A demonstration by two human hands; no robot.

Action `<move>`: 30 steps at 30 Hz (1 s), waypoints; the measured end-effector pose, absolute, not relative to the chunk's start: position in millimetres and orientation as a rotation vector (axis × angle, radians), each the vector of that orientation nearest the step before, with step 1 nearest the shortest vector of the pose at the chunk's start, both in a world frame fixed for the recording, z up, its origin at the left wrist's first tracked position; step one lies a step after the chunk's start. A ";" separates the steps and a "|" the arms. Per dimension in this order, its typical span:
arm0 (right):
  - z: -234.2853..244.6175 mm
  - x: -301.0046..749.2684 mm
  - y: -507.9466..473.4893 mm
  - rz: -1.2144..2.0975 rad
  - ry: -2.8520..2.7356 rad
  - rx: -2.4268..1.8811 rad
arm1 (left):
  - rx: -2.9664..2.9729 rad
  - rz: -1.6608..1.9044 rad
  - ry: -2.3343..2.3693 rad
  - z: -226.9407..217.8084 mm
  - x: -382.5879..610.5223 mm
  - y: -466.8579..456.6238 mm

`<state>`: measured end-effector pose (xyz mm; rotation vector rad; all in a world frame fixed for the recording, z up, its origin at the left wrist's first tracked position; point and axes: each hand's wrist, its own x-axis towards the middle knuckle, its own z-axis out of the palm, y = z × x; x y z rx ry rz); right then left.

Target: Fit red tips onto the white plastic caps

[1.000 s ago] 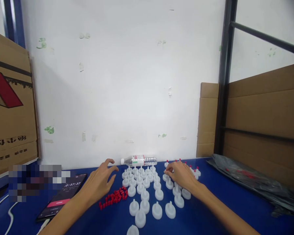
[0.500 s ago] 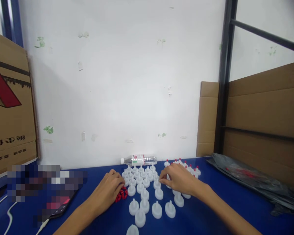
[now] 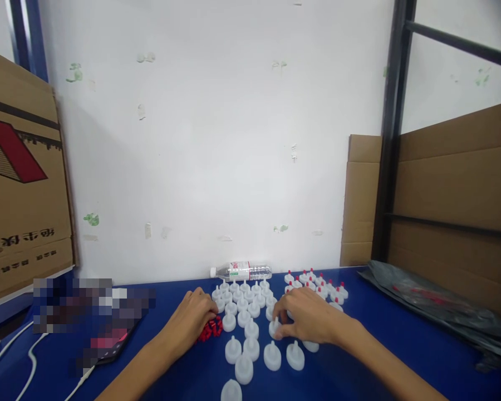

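Observation:
My left hand (image 3: pixel 196 313) is closed, fingertips together above a small heap of red caps (image 3: pixel 211 329); what lies between the fingers is hidden. Thumb and fingers of my right hand (image 3: pixel 307 314) curl around a small white squeeze bottle with a pointed tip (image 3: pixel 274 328), which stands upright on the table. Between the hands, several similar white bottles without caps (image 3: pixel 242 305) stand in a loose cluster. Nearer to me are more of them, one (image 3: pixel 244 368) in front of the rest. Behind my right hand stand several bottles with red tips (image 3: pixel 320 281).
A clear water bottle (image 3: pixel 244 271) lies along the wall at the back of the blue table (image 3: pixel 183 379). At right lies a grey plastic bag (image 3: pixel 426 298) below cardboard (image 3: pixel 455 189). On the left are a printed carton (image 3: pixel 25 200), a partly blurred dark device (image 3: pixel 114 345) and white cables (image 3: pixel 33 362).
My right hand has come slightly nearer and closed around a white bottle. My left hand stays by the red caps. The whole view has shifted a little.

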<state>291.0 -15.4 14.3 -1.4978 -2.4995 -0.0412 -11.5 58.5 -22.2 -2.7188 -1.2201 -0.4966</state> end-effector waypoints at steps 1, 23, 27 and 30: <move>13.2 290.4 -15.6 -0.047 -2.508 -1.500 | -2.713 -0.496 -1.218 -22.6 -11.9 59.7; 14.2 275.2 -25.8 -0.257 -2.377 -1.241 | -2.558 -0.752 -0.828 -8.7 6.4 31.3; 9.2 269.7 -28.6 -0.309 -2.392 -1.217 | -2.560 -0.884 -0.652 -6.3 21.3 9.1; 7.4 267.7 -28.4 -0.302 -2.393 -1.201 | -2.583 -0.895 -0.608 -8.7 29.0 -0.5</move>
